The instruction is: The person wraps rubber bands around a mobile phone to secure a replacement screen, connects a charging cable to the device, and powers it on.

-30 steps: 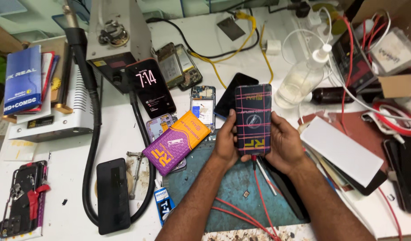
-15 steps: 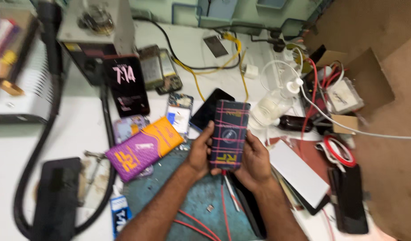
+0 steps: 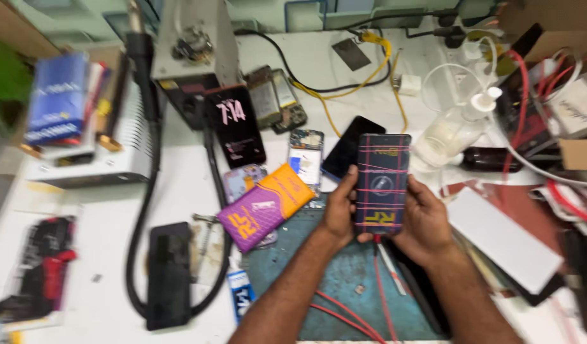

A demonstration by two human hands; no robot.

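A dark flat box [image 3: 381,182] with red and pink grid lines and yellow lettering stands upright between both hands. My left hand [image 3: 340,211] grips its left edge and my right hand [image 3: 423,221] holds its right edge and lower corner. The box hovers over the teal work mat [image 3: 344,280]. A purple and orange flat box [image 3: 265,206] lies tilted just left of my left hand. Behind the held box sits a black phone [image 3: 352,145], partly hidden.
A lit phone [image 3: 235,125] leans at a grey machine [image 3: 191,44]. An opened phone body [image 3: 305,157], yellow cable [image 3: 363,70], clear bottle [image 3: 449,132], white slab [image 3: 503,239], red wires [image 3: 350,312], black hose [image 3: 143,210] and black block [image 3: 168,274] crowd the bench.
The view swung right and then back left, and is closer now. Both hands keep the dark box upright in much the same grip.
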